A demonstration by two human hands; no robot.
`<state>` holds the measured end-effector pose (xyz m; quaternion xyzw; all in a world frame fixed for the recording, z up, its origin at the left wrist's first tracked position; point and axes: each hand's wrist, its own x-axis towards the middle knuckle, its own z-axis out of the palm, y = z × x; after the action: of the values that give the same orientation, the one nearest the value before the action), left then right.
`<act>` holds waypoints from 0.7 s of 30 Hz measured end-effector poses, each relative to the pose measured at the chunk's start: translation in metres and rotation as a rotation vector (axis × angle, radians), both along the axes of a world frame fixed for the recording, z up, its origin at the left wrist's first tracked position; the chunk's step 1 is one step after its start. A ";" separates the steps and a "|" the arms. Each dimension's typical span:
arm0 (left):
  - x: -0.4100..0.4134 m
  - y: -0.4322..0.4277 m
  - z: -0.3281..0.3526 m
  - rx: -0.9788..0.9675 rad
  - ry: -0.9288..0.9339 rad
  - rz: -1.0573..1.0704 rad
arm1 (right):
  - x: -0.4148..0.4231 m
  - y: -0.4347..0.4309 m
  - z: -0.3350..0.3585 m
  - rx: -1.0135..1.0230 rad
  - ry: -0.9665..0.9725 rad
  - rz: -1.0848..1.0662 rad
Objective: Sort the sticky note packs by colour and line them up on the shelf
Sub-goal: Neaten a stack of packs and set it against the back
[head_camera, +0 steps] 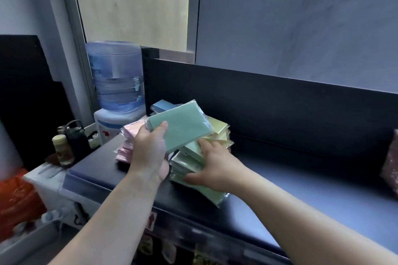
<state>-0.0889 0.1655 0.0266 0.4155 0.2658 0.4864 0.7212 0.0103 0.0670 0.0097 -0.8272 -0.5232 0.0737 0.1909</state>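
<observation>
My left hand (150, 153) grips a teal-green sticky note pack (181, 127) in clear wrap, lifted above the pile, thumb on its top face. My right hand (211, 165) rests with spread fingers on a stack of pale green packs (206, 191) lying on the dark shelf (301, 189). Pink packs (127, 146) lie to the left under my left hand. Yellow packs (219, 131) sit behind the green stack, and a blue pack (161, 106) lies at the back, partly hidden.
A water dispenser with a blue bottle (116, 79) stands left of the shelf. Beside it are dark and amber bottles (69, 144) on a white surface. An orange bag (17, 200) lies at lower left. A reddish wrapped item (392, 161) sits at the shelf's right edge.
</observation>
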 end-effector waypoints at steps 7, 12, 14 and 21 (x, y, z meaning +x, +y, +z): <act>0.011 0.012 -0.011 -0.279 0.043 -0.232 | 0.031 -0.046 0.011 -0.049 0.202 0.053; 0.024 -0.003 -0.019 -0.285 0.106 -0.343 | 0.054 -0.085 0.009 -0.062 0.414 -0.002; 0.029 -0.010 -0.020 -0.279 0.122 -0.361 | 0.062 -0.097 0.008 -0.071 0.397 -0.045; 0.045 -0.042 -0.023 -0.364 0.164 -0.440 | 0.097 -0.146 0.013 -0.174 0.276 -0.204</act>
<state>-0.0442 0.1237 0.0039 0.3651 0.3096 0.2276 0.8480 0.1068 -0.0790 0.0222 -0.8713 -0.3974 0.2116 0.1950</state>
